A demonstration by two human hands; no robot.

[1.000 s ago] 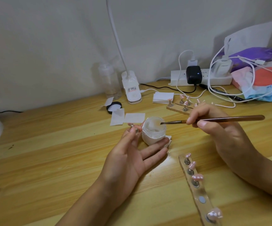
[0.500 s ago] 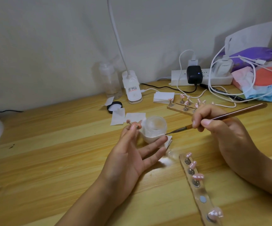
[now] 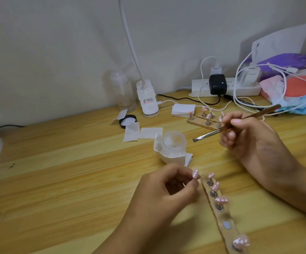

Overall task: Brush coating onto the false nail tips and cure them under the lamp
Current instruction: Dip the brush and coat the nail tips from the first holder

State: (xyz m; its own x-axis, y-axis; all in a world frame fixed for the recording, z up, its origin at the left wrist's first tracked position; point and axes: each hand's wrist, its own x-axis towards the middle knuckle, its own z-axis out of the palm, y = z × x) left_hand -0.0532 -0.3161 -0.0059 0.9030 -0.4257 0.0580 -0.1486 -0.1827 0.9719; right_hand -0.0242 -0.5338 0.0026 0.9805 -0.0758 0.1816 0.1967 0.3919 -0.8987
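Left hand (image 3: 167, 191) pinches 1 nail tip (image 3: 196, 174), face up beside the holder strip (image 3: 222, 219) near the front edge of the worktop (image 3: 75, 180), likely presenting it for coating. Right hand (image 3: 255, 143) grips the brush (image 3: 222, 128) pen-style, bristles hovering right of the open jar (image 3: 173, 143) mid-worktop.

You work at a home desk: wooden tabletop (image 3: 57, 180), charger-laden power strip (image 3: 198, 88) and plastic packets (image 3: 299, 85) beyond your right hand (image 3: 255, 143).
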